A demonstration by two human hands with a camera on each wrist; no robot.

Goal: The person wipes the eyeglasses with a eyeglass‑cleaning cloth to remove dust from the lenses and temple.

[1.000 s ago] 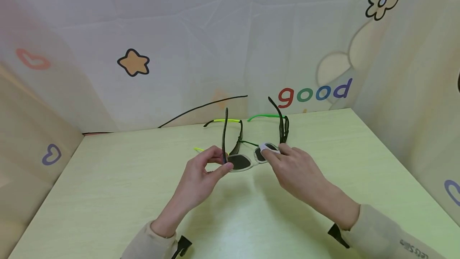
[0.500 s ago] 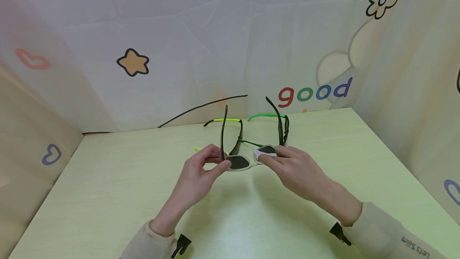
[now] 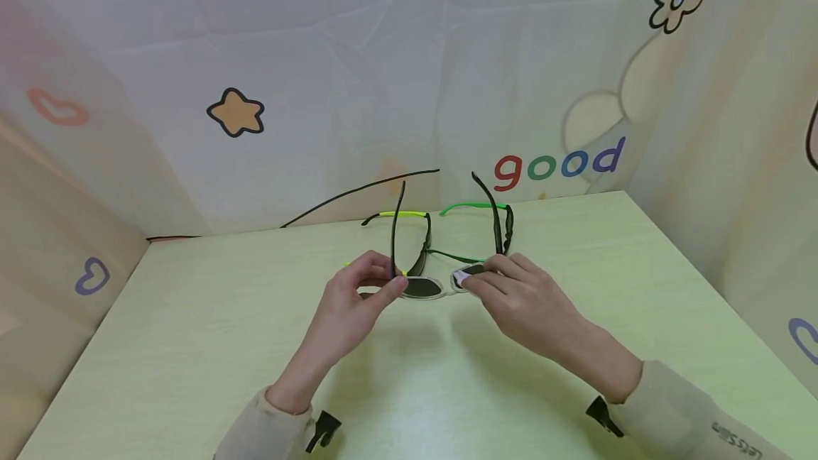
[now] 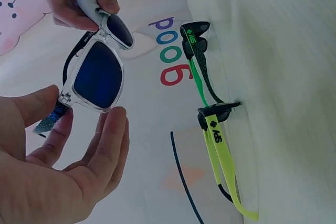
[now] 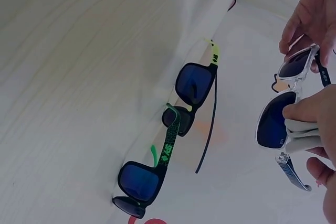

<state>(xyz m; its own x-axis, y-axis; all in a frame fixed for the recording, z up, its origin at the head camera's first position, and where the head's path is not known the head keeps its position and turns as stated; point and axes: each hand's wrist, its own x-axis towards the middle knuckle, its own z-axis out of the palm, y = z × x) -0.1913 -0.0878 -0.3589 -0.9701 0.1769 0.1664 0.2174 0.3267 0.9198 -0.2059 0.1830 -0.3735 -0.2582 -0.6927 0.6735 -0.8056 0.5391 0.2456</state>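
Above the table, both hands are at a pair of sunglasses (image 3: 423,288) with a clear frame, dark lenses and dark temples pointing away. My left hand (image 3: 350,304) pinches the left end by the hinge; in the left wrist view its other fingertips touch the lower rim. My right hand (image 3: 533,300) holds a folded pale cloth (image 5: 303,136) against the other lens, thumb pressing on the lens face. Fingers and cloth hide part of that lens. The right wrist view shows the patterned temple (image 5: 292,173) sticking out below the right hand.
Behind the held pair, black sunglasses with yellow temples (image 3: 404,214) and another pair with green temples (image 3: 473,205) stand unfolded on the pale table (image 3: 211,346). A printed curtain (image 3: 345,105) rises at the table's back edge, with more fabric at both sides.
The right hand's cloth has slid down and left across the lens, and less of it shows now. The sunglasses have shifted slightly left and tilted a little; the left hand keeps its pinch.
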